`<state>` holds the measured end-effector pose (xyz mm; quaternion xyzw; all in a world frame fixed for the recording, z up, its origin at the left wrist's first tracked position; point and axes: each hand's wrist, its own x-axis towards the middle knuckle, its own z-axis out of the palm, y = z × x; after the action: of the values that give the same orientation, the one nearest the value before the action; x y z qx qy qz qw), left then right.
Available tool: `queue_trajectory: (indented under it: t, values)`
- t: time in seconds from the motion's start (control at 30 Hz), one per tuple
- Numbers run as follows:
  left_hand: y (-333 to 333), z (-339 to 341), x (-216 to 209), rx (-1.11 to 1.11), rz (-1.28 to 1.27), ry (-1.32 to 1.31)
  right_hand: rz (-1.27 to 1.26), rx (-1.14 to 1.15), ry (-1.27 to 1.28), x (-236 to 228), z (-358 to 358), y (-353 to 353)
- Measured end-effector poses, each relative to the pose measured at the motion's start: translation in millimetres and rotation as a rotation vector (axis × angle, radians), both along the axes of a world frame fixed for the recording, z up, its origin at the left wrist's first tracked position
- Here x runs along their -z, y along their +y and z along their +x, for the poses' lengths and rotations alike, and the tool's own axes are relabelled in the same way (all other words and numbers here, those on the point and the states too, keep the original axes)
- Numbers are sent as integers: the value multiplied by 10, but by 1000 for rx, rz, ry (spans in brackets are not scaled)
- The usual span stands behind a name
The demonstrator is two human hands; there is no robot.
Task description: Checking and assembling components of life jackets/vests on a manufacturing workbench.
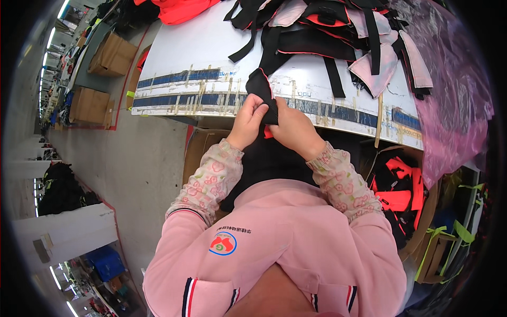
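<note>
Black cloth piece (259, 83) with a thin red edge is held at the near edge of the white table (177, 55), its upper part lying over the tabletop and its lower end between the two hands. On its left side, the left hand (246, 124) pinches it between thumb and bent fingers; on its right side, the right hand (293, 128) grips it, thumb toward the cloth, with most of its fingertips hidden. Both hands are close together, nearly touching. Just below them a small bit of red cloth (268, 132) shows. At the upper end of the piece, a black strap (271, 55) leads up to a heap of black parts (317, 45) with red edges and loose straps; whether they are joined, I cannot tell. Pale patterned patches (376, 71) lie among the heap, and a bright red cloth (185, 9) sits at the far left of the table. Worn tape (227, 100) runs along the near edge. Pink plastic sheeting (449, 100) hangs over the right side. Below the right front corner are black and red goods (404, 198), and cardboard boxes (112, 55) stand to the left, across the grey floor (140, 158).
</note>
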<state>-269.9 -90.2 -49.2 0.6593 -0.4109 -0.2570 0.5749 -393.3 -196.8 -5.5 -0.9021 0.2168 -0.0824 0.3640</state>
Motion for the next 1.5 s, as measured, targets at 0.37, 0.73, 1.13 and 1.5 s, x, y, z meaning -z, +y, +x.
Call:
queue_trajectory:
  t: [0.37, 0.73, 1.13, 1.5]
  values:
    - [-123, 233, -180, -210, -19, -35, 62, 14, -28, 106, 208, 114]
    - [31, 1598, -255, -874, -41, -498, 278, -214, -238, 48, 338, 495]
    - [697, 2242, -385, -1033, 156, -556, 606, -408, -123, -377, 160, 781]
    - [2335, 2744, -311, -1244, 322, -565, 377, -581, 16, -389, -178, 776]
